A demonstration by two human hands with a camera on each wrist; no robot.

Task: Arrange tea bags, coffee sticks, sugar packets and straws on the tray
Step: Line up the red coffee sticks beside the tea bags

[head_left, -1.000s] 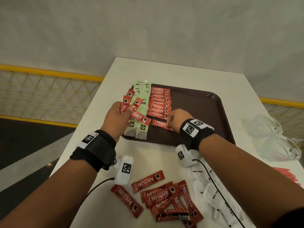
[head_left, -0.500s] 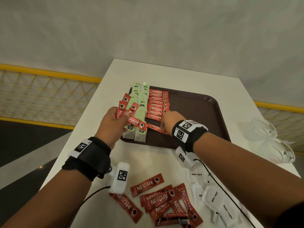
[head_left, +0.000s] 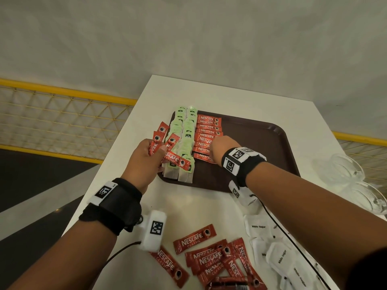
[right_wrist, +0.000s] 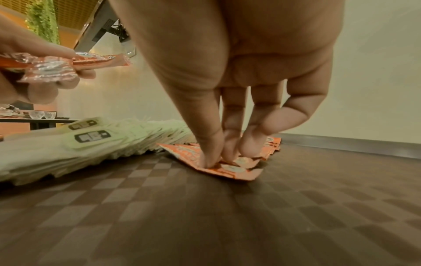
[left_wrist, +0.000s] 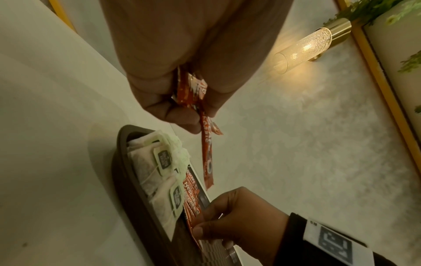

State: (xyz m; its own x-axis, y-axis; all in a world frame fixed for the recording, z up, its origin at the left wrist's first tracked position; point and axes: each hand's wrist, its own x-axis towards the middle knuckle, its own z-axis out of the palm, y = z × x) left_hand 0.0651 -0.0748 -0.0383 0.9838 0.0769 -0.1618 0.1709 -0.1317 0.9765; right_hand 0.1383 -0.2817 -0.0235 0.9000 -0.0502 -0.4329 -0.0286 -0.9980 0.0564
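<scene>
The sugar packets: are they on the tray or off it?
Off. The sugar packets lie on the table, nearer than the tray, which shows only tea bags and coffee sticks.

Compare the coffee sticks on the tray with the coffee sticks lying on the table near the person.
The coffee sticks on the tray lie in one neat overlapping column beside the tea bags; the coffee sticks on the table lie scattered, crossing at many angles. The right hand touches the tray column; no hand touches the table pile. Both are red Nescafe Classic sticks.

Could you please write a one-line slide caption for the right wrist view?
Right hand presses the nearest coffee stick onto the tray beside the tea bags.
</scene>
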